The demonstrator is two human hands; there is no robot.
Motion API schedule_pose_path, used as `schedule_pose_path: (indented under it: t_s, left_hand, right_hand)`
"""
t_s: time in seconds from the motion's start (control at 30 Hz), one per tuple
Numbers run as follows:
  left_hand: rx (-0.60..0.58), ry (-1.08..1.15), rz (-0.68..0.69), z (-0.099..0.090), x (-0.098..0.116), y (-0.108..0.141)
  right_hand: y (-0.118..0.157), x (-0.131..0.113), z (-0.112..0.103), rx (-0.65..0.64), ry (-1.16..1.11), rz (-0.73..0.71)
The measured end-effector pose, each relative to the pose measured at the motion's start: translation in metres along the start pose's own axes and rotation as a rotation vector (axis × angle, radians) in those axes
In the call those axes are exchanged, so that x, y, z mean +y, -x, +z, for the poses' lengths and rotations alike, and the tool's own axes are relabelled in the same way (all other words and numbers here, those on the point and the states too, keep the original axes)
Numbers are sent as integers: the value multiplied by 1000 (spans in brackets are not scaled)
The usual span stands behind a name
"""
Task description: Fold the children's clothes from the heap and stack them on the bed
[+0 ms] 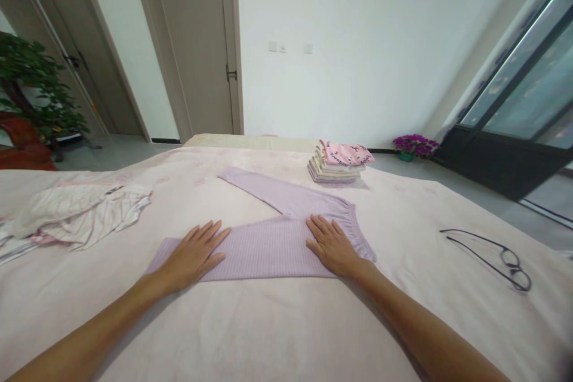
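Light purple ribbed trousers point(268, 250) lie flat on the pale pink bed cover point(268, 328), the gathered waistband towards the right and the two legs spread apart towards the left. My left hand point(192, 255) rests palm down, fingers spread, on the lower part of the nearer leg. Near the waistband, my right hand point(330, 243) also lies flat on the fabric with its fingers extended. Neither hand grips the cloth. The farther leg reaches away to the upper left, untouched.
Behind the trousers stands a stack of folded clothes point(340, 161), a pink printed one on top. Crumpled striped clothes point(85, 212) lie at the left. Eyeglasses point(510, 265) rest at the right. Beyond the cover are purple flowers point(414, 144) and a leafy plant point(40, 83).
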State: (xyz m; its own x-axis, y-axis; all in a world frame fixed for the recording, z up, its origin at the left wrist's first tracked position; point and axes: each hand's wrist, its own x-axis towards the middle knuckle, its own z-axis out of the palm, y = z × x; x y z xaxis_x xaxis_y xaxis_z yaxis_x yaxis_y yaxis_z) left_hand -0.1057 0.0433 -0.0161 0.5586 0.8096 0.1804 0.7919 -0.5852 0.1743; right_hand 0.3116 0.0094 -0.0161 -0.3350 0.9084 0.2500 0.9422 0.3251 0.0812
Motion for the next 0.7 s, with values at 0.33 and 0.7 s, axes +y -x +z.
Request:
schedule_pose_path:
  t_s: [0.33,0.7]
  left_hand:
    - [116,-14,-206,3,-68,39]
    - [329,-165,48,-17,-32,44]
  right_hand:
    - [37,49,-1,19,92,185]
    - [39,26,-19,73,106,116]
